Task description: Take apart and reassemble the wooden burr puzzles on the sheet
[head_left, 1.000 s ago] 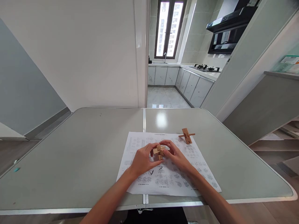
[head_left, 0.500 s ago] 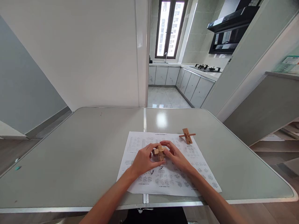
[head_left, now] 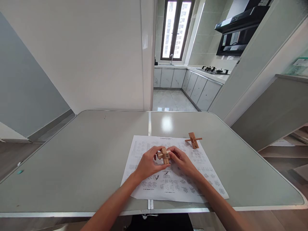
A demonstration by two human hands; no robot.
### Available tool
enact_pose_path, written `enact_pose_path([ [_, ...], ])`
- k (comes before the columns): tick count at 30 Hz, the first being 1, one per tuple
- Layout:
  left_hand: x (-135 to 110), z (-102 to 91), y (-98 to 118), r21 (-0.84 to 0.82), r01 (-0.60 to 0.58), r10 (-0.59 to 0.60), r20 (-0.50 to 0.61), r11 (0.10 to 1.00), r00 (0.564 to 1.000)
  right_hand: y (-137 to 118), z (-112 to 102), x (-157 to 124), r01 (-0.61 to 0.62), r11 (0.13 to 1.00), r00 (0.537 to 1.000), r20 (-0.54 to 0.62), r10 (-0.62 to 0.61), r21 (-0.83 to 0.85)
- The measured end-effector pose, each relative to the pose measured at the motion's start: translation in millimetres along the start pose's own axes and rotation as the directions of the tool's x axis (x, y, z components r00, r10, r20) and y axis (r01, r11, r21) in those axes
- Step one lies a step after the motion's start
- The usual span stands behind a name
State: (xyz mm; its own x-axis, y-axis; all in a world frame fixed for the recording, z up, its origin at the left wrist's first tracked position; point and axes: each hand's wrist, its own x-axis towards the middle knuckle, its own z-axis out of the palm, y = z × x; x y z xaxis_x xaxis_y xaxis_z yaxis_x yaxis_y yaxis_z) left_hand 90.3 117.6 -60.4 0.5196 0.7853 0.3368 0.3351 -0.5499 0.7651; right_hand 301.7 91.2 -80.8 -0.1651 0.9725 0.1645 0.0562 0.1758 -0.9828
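A small wooden burr puzzle (head_left: 165, 155) of interlocked blocks is held above the printed sheet, a dark mark on its front face. My left hand (head_left: 151, 163) grips it from the left, thumb below and fingers over the top. From the right, my right hand (head_left: 179, 158) pinches the puzzle's right side with thumb and fingers; the tips are partly hidden. Beneath both hands lies the white instruction sheet (head_left: 141, 192), covered with small line drawings. A second wooden puzzle piece (head_left: 193, 140), a flat block crossed by a thin stick, rests at the sheet's upper right corner.
The grey folding table (head_left: 72, 160) has a metal seam down its middle and a pale rim. A small teal object (head_left: 20, 172) lies near its left edge. Beyond the far edge, a doorway opens onto a kitchen with white cabinets (head_left: 166, 78).
The burr puzzle has turned slightly in my hands, so its dark mark now shows at the front. My right fingers have shifted down along its right side.
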Motion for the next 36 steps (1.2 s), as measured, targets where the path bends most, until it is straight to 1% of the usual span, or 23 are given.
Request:
enact_pose_path([
  [4,-0.2,-0.1,-0.6,0.046,-0.028,0.028,0.014,0.999,1.000,-3.9,0.0,-1.0,-0.014,0.999,1.000,0.001,0.014,-0.046],
  [12,-2.9,3.7,-5.9,0.165,-0.143,0.144,0.005,0.976,0.990,-5.8,-0.4,-2.1,-0.034,0.997,0.999,0.017,0.035,-0.073],
  [14,-2.4,3.5,-5.0,0.172,-0.151,0.153,0.001,0.973,0.988,-5.7,-0.6,-2.0,-0.040,0.997,0.999,0.011,0.041,-0.067],
  [18,0.3,2.3,-3.2,0.147,-0.125,0.127,-0.002,0.981,0.992,-4.7,0.1,-0.3,-0.076,0.997,0.997,-0.011,0.077,0.032],
  [21,1.7,2.2,-4.5,0.118,-0.054,0.059,-0.032,0.991,0.998,-2.6,-1.5,2.5,-0.106,0.977,0.989,-0.079,0.122,0.185],
  [22,1.8,2.4,-5.4,0.106,-0.017,0.023,-0.052,0.994,0.998,-1.4,-3.3,3.6,-0.118,0.955,0.980,-0.122,0.156,0.274],
  [24,2.0,3.0,-7.2,0.079,0.047,-0.040,-0.084,0.996,0.996,1.7,-9.1,5.9,-0.129,0.868,0.949,-0.194,0.248,0.479],
  [25,2.0,3.3,-7.9,0.067,0.064,-0.058,-0.093,0.996,0.994,3.6,-12.8,6.9,-0.126,0.803,0.930,-0.213,0.300,0.583],
  [27,2.3,3.6,-8.7,0.051,0.070,-0.065,-0.096,0.996,0.993,7.7,-20.7,8.6,-0.113,0.712,0.904,-0.226,0.363,0.693],
  [30,3.2,3.6,-8.5,0.045,0.063,-0.059,-0.083,0.997,0.995,12.7,-29.9,9.7,-0.104,0.624,0.884,-0.216,0.415,0.775],
  [36,4.2,3.1,-7.7,0.034,0.083,-0.081,-0.063,0.996,0.995,13.7,-35.0,10.8,-0.071,0.480,0.876,-0.176,0.449,0.874],
])
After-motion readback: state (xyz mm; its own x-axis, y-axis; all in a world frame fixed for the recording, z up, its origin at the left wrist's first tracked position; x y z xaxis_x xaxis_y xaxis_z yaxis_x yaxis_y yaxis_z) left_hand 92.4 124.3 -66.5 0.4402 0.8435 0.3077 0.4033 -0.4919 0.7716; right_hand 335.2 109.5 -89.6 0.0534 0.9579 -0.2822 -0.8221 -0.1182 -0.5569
